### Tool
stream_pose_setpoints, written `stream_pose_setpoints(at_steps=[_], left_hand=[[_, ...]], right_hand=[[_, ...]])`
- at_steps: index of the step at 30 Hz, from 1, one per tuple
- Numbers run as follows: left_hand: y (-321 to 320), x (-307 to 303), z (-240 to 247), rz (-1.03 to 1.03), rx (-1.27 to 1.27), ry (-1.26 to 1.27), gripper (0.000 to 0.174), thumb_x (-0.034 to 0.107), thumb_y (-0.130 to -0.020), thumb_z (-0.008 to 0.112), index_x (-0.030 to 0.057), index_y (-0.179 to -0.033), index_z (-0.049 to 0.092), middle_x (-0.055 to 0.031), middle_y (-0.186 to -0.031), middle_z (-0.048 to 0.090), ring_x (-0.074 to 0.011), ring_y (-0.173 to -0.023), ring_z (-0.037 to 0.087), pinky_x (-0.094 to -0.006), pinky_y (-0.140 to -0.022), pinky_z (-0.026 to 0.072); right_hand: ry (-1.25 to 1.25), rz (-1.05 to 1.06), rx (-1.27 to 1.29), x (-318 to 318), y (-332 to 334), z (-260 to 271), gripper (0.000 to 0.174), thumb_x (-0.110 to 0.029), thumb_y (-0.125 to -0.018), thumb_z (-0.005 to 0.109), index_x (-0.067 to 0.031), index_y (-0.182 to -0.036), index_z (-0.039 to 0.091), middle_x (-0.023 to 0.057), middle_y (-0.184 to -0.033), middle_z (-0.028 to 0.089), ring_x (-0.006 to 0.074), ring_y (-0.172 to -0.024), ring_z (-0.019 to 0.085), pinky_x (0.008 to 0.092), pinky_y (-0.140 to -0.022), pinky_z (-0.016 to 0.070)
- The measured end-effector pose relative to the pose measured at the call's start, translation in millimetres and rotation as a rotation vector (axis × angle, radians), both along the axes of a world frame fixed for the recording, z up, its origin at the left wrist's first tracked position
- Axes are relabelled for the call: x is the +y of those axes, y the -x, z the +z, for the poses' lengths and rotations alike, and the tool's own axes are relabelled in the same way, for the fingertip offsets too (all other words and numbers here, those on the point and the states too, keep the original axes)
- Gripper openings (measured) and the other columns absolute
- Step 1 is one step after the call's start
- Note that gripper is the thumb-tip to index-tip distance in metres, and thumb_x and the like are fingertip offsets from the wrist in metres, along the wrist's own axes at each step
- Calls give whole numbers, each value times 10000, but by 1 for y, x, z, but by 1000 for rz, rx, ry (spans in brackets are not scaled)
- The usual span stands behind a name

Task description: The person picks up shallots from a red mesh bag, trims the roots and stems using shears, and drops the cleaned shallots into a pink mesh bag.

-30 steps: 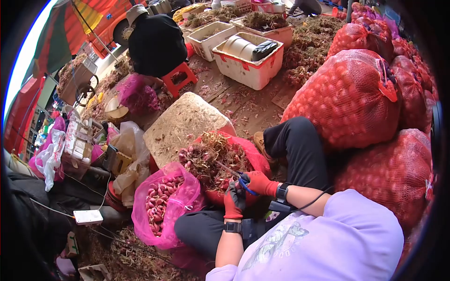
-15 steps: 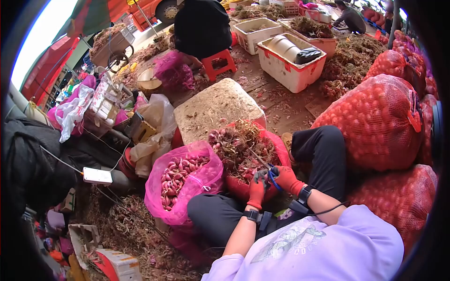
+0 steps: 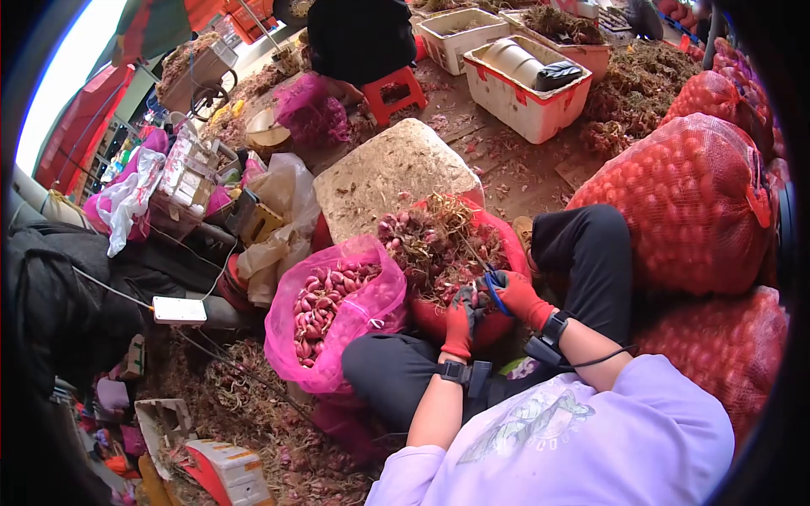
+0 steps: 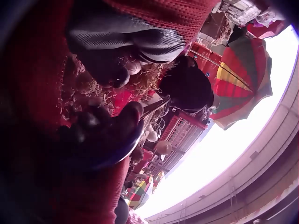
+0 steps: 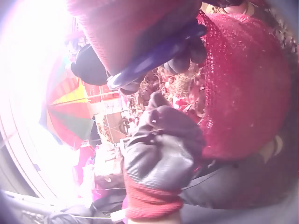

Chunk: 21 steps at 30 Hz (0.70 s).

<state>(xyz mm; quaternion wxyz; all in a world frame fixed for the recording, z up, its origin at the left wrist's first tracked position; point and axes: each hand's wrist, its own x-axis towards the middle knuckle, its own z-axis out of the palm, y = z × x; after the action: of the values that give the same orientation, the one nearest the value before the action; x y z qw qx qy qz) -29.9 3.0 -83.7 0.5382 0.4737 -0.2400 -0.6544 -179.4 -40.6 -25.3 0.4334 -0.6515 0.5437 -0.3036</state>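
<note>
Both hands wear red gloves with dark grey palms and meet at the near edge of a red mesh bag (image 3: 512, 253) full of shallots with dry roots and tops (image 3: 422, 244). The right hand (image 3: 525, 302) grips scissors with blue handles (image 3: 498, 297), whose blades (image 4: 154, 107) point away from the body. Close to its left, the left hand (image 3: 460, 322) has its fingers curled, and a pale pink shallot (image 4: 133, 68) shows at its fingertips in the left wrist view. Beside the left knee, a pink mesh bag (image 3: 283, 337) holds trimmed shallots (image 3: 316, 316).
A dirty white foam board (image 3: 380, 173) lies beyond the red bag. Large filled red mesh sacks (image 3: 675, 202) stand on the right. White foam boxes (image 3: 531, 110) and a person on a red stool (image 3: 395, 94) are farther off. A white power bank (image 3: 179, 310) with cables lies left.
The head view has swung, so the scene sits farther right and tilted compared with a second ago. The hands stay close together by the red bag, the scissors still in the right one.
</note>
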Motion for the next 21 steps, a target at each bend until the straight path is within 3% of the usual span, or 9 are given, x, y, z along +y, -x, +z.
stream_pose_setpoints(at_steps=[1, 4, 5, 8, 10, 15, 18, 19, 21], left_hand=[[11, 0, 6, 96, -3, -10, 230, 307, -961, 454, 133, -922, 599, 70, -661, 518, -35, -493, 421, -189, -430, 354], [4, 2, 23, 106, -46, -78, 252, 303, -970, 428, 125, -975, 607, 60, -692, 535, -38, -514, 448, -200, -423, 354], [4, 0, 11, 155, -148, 10, 249, 271, -970, 427, 112, -1034, 608, 44, -737, 560, -40, -530, 466, -203, -428, 362], [-2, 3, 16, 71, -322, 96, 230, 211, -959, 428, 88, -1044, 603, 23, -796, 581, -50, -563, 493, -208, -453, 396], [-3, 4, 22, 50, -339, 28, 211, 152, -945, 432, 67, -1037, 601, 8, -840, 593, -59, -620, 521, -208, -487, 425], [0, -4, -12, 170, -356, 238, 207, 137, -937, 467, 43, -1080, 584, -1, -803, 593, -74, -660, 554, -205, -510, 443], [-14, 1, 0, 183, 215, 79, 282, 154, -936, 487, 49, -1198, 506, 2, -772, 562, -84, -638, 543, -194, -550, 453], [-4, 1, 12, 260, 105, 170, 383, 195, -941, 493, 54, -1286, 408, -2, -771, 539, -95, -620, 518, -195, -627, 461], [4, -1, 71, 353, 170, -3, 408, 166, -941, 488, 59, -1316, 367, -6, -793, 541, -102, -642, 527, -212, -672, 467]], right_hand=[[-55, 96, -70, -2, -2, 12, 272, -235, -787, 673, -8, -936, 654, 106, -776, 679, 155, -678, 631, 324, -639, 498], [-464, 199, -576, -11, -3, 9, 233, -247, -814, 641, -17, -849, 647, 92, -704, 661, 164, -578, 622, 279, -517, 480], [-564, 117, -602, -14, 0, 1, 220, -245, -832, 637, -29, -874, 636, 47, -668, 632, 136, -527, 598, 241, -445, 449], [-808, -31, -825, -14, 4, 17, 238, -263, -845, 638, -36, -918, 624, 28, -633, 600, 126, -496, 578, 241, -418, 442], [-781, 42, -798, -9, 8, 24, 220, -249, -842, 641, -45, -923, 618, 33, -639, 594, 131, -483, 571, 239, -423, 450], [-720, 111, -641, -2, 14, 24, 166, -148, -803, 646, -14, -885, 593, 73, -682, 608, 132, -476, 564, 239, -443, 468], [-698, 88, -690, 3, 15, 25, 167, -132, -815, 625, 5, -899, 580, 85, -682, 603, 146, -490, 567, 267, -457, 483], [-782, 33, -859, 2, 15, 19, 166, -125, -818, 617, 8, -908, 577, 87, -678, 601, 153, -497, 570, 280, -462, 489], [-943, -82, -1195, -4, 15, 2, 165, -110, -824, 601, 15, -926, 570, 90, -670, 598, 168, -511, 576, 305, -472, 501]])
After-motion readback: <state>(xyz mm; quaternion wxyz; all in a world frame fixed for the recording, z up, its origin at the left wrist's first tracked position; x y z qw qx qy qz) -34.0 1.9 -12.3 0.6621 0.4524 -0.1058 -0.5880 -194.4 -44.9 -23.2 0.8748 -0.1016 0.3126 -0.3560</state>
